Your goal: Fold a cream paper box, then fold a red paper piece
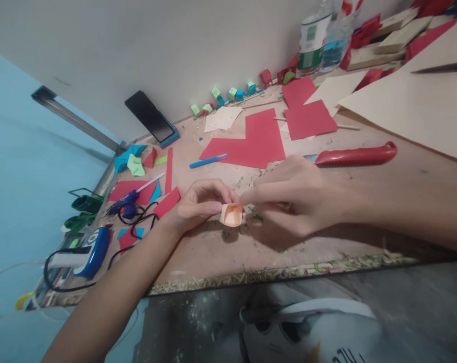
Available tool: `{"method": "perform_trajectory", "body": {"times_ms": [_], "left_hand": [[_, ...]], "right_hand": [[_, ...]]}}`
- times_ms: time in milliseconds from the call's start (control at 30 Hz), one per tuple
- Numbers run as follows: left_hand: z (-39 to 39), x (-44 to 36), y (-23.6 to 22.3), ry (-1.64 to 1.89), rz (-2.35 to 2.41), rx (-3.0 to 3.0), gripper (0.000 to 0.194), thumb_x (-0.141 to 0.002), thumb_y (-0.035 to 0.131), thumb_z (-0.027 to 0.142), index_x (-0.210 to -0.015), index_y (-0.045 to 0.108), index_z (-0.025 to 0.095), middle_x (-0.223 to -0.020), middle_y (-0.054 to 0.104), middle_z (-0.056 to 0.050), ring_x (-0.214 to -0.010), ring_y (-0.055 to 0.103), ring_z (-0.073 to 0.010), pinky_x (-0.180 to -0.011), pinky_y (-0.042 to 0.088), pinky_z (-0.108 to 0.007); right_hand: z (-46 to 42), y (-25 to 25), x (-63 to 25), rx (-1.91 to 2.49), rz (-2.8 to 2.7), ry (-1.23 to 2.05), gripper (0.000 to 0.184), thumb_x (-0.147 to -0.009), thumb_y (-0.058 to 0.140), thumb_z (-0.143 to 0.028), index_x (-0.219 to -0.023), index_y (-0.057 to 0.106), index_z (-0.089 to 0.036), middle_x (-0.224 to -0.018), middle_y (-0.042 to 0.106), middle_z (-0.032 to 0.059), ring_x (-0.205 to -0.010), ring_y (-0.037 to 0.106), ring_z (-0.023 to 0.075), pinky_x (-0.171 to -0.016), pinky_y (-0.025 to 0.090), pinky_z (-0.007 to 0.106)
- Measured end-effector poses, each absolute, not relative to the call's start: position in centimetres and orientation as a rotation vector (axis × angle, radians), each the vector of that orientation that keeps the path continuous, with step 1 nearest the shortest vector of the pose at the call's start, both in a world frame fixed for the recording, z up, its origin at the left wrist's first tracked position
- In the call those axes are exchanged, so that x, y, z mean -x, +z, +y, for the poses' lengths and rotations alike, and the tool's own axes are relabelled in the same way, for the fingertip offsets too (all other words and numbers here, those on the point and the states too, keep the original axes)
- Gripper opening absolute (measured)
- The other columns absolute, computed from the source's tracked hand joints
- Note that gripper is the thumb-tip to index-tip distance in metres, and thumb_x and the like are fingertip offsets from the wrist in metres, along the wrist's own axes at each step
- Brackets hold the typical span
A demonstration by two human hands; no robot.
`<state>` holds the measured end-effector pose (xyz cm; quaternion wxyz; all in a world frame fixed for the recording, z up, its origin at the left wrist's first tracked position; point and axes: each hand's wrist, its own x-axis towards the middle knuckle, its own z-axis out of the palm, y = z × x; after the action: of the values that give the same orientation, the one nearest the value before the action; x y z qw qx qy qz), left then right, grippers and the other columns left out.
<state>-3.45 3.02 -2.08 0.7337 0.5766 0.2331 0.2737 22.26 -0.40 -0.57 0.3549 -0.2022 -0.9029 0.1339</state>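
A small folded paper box (232, 215), cream-coloured with its hollow side facing me, is pinched in my left hand (203, 199). Thumb and fingers of that hand close on its left and upper edges. Close on the right is my right hand (294, 196), smeared by motion, its fingers pointing at the box. Whether those fingertips touch the box or hold anything is not clear. Behind both hands lie a large red sheet of paper (247, 146) and a blue pen (208, 161). A red-handled knife (356, 155) rests beyond my right wrist.
At the left are a blue glue gun (124, 202) with a black cord, a blue power strip (94, 252) and paper scraps. A phone (150, 116) leans on a stand. Bottles (314, 43) and a large cream sheet (420, 101) occupy the back right. Tiny paper cubes (233, 93) line the wall.
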Motion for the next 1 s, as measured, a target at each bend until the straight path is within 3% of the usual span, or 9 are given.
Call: {"method": "perform_trajectory", "body": {"times_ms": [167,533,733,1000], "left_hand": [[3.0,3.6,-2.2,0.594,0.500,-1.252,0.018,-0.081,0.086,0.030,-0.086,0.075,0.016,-0.093,0.079,-0.011,-0.080,0.076,-0.0238,-0.075,0.060,-0.037],[3.1,3.4,-2.2,0.710,0.510,-1.308,0.020,-0.078,0.089,0.030,-0.082,0.076,0.016,-0.091,0.079,-0.009,-0.080,0.075,-0.0212,-0.072,0.060,-0.031],[3.2,3.3,-2.3,0.847,0.556,-1.330,0.015,-0.077,0.090,0.023,-0.082,0.077,0.018,-0.098,0.081,-0.006,-0.078,0.075,-0.0175,-0.069,0.060,-0.027],[2.8,2.9,-2.7,0.956,0.714,-1.497,0.018,-0.071,0.094,0.021,-0.080,0.080,0.022,-0.099,0.080,-0.005,-0.091,0.075,-0.0204,-0.080,0.064,-0.030]], "right_hand": [[-0.5,-0.3,-22.1,0.757,-2.103,0.387,0.029,-0.086,0.048,-0.010,-0.091,0.075,-0.019,-0.058,0.059,-0.0037,-0.048,0.042,0.0096,-0.052,0.036,0.025],[0.3,-0.6,-21.6,0.903,-2.021,0.666,0.024,-0.093,0.055,-0.021,-0.089,0.077,-0.013,-0.068,0.073,0.0023,-0.057,0.058,0.0125,-0.057,0.043,0.025],[-0.1,0.0,-21.2,0.952,-2.006,0.923,0.028,-0.097,0.063,-0.037,-0.092,0.076,-0.013,-0.071,0.073,0.0024,-0.060,0.060,0.0127,-0.057,0.040,0.025],[-0.4,-0.2,-20.5,1.062,-1.963,0.856,0.016,-0.092,0.063,-0.029,-0.093,0.071,-0.015,-0.077,0.072,0.0017,-0.067,0.059,0.0130,-0.061,0.034,0.025]]}}
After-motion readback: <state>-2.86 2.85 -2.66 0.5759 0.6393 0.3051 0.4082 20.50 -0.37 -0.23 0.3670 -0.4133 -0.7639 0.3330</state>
